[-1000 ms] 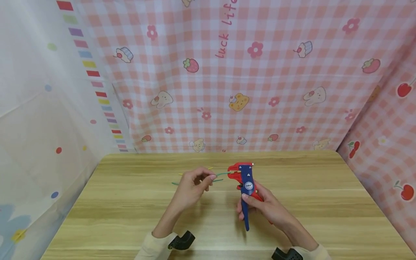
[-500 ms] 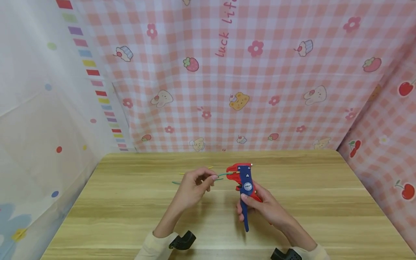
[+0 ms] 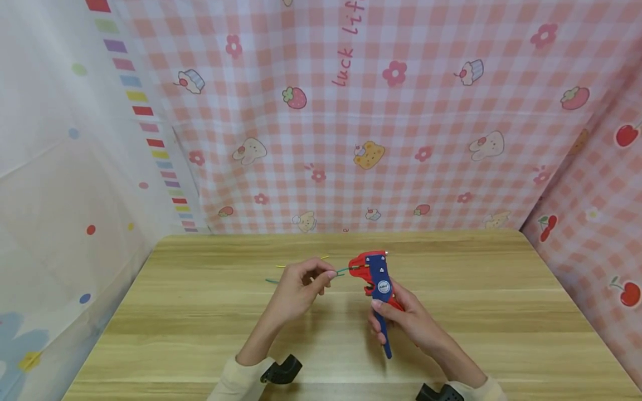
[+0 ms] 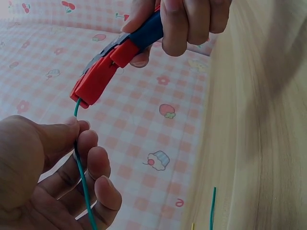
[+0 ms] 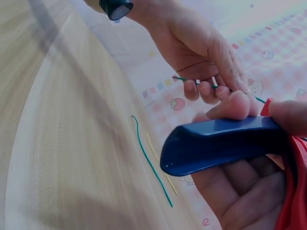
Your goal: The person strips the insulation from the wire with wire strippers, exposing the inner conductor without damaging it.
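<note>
Head view: the left hand (image 3: pixel 303 284) pinches a green wire (image 3: pixel 343 269) running into a wire stripper (image 3: pixel 379 278) at 3 o'clock, gripped by the right hand (image 3: pixel 408 317). Left wrist: the red nose (image 4: pixel 97 82) sits above the pinch, near 12 o'clock. Right wrist: a yellow wire (image 5: pixel 165 174) lies at 6 o'clock.

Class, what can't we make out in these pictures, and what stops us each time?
Held wire, left wrist view: its tip is hidden inside the tool.
Yellow wire, head view: its middle is hidden by the left hand.
Badge, head view: its lettering is too small to read.
Loose green wire, left wrist view: cut off by the bottom edge.
Red handle, right wrist view: cut off by the bottom edge.
</note>
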`<state>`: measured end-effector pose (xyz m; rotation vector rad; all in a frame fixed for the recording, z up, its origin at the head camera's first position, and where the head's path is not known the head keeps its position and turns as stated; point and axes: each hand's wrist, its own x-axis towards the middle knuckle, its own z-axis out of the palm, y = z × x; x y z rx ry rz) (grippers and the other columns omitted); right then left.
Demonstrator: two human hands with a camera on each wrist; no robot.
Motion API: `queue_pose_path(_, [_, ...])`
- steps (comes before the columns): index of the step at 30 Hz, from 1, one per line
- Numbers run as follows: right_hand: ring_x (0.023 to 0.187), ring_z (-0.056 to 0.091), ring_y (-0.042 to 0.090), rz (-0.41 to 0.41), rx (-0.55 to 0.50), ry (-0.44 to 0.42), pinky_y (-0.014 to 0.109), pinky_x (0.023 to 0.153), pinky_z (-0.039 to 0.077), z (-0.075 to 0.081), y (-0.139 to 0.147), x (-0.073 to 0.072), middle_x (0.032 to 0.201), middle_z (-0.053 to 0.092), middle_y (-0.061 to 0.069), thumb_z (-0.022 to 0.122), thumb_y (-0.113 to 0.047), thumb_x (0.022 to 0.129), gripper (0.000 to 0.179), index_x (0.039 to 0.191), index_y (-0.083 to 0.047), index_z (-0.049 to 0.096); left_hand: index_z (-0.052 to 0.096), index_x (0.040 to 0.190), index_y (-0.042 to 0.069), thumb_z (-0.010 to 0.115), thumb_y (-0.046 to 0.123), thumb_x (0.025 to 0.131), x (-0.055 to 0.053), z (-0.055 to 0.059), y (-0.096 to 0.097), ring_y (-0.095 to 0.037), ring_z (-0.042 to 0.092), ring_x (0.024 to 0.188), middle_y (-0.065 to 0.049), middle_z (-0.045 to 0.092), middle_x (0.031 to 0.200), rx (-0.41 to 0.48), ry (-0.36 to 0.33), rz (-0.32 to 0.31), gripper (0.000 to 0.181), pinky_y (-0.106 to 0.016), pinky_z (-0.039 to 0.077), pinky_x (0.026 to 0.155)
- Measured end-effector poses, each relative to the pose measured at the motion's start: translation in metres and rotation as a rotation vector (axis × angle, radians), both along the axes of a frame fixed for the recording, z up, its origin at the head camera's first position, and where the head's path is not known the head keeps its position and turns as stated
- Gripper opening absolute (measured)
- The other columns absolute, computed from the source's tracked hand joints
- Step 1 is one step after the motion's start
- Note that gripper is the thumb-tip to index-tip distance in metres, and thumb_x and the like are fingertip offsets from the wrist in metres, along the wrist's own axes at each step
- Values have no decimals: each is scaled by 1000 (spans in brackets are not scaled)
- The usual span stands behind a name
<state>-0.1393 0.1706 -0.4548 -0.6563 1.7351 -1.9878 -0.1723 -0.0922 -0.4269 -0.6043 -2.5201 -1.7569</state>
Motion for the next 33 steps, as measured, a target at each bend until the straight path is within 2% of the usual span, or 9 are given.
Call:
queue_pose_path(3, [66,64,13,9,-4,9,35,67,60,1,0,1,82,62,5,45,-13,110,45,151,-4,30,74,98,18,67,21,101,0,0,0,-16,61,66,-15,68,83,-1,-9,-1,8,-22,45,54])
queue_pose_path(8, [65,63,14,32,-42,-30,49,66,63,2,-1,3,82,60,4,45,-13,110,50,155,-7,24,74,97,19,67,21,101,0,0,-1,-19,61,67,-10,68,82,0,-4,-3,8,-22,45,54])
queue_pose_path(10, [64,62,14,33,-59,-45,50,64,62,2,-3,5,81,59,4,46,-14,110,49,154,-10,25,74,98,19,67,22,101,-1,0,-1,-21,62,67,-6,67,81,1,-1,-3,8,-22,44,54])
queue_pose_path(14, [63,61,13,23,-90,-14,40,57,60,1,-7,7,79,58,3,44,-11,110,45,152,-10,27,74,99,17,67,23,101,-1,0,-3,-31,63,70,-7,67,82,5,-3,-10,10,-22,43,54])
queue_pose_path(17, [61,60,12,6,-116,15,38,53,58,0,-10,10,77,57,3,43,-9,110,43,150,-9,29,74,100,14,66,23,102,0,1,-3,-37,63,72,-10,68,83,4,-4,-19,13,-21,43,54])
queue_pose_path(21, [54,53,9,-59,-114,-38,31,46,52,1,-14,12,73,52,-2,47,-15,110,32,140,-10,37,74,103,12,66,21,102,0,2,-3,-33,63,71,-10,69,84,-4,6,-21,12,-21,43,54])
queue_pose_path(25, [49,44,7,-114,-107,-117,23,44,45,-1,-14,10,70,46,-5,49,-22,110,22,128,-11,42,74,102,15,66,17,101,-1,1,-1,-25,63,67,-7,70,83,-7,20,-24,8,-21,45,55])
queue_pose_path(33, [52,50,10,-73,-108,-111,27,48,51,-6,-14,8,72,50,-2,50,-19,109,24,129,-9,42,75,102,15,66,17,101,-2,-1,-2,-17,61,67,-12,70,84,-12,10,-4,9,-21,44,55])
